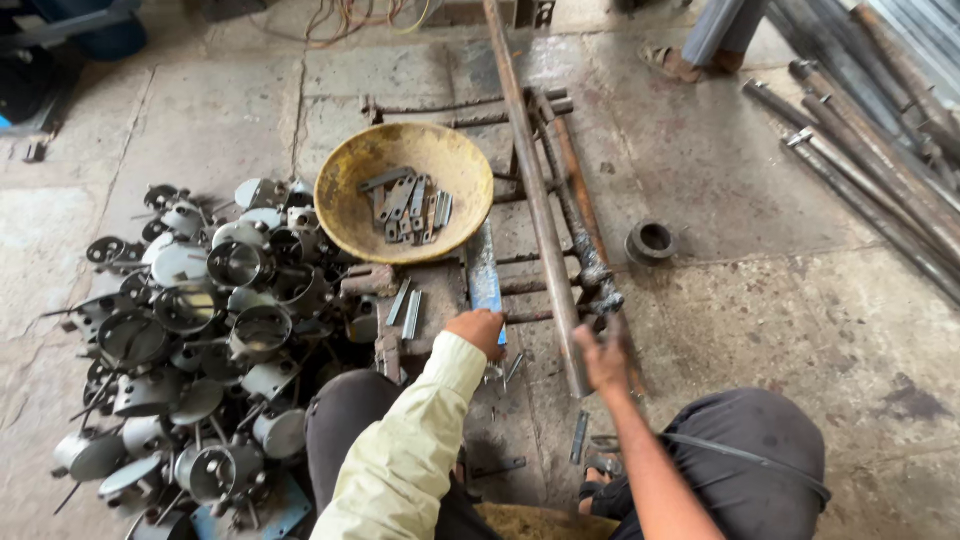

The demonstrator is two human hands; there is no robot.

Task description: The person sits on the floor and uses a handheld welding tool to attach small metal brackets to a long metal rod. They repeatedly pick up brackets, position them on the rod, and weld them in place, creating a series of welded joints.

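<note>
Holding down the work, centre of the head view: left hand (478,330) sits on the near end of a flat blue-grey steel bar (484,272), fingers curled together over its edge, sleeve pale yellow. Right hand (603,355) is closed around a dark, rough tool handle (592,268) that runs up toward upper centre; whether the fingers wrap it fully, cannot tell. The bar lies on a low frame of rusty rods (535,170), just right of a yellow bowl (404,190) holding small flat metal plates (408,205). Pile of round metal cups (205,330) fills the left side.

Judgement: keep the bar flat and pinned against the frame, fingertips clear of the handle's path, grip low on the handle for control.
</note>
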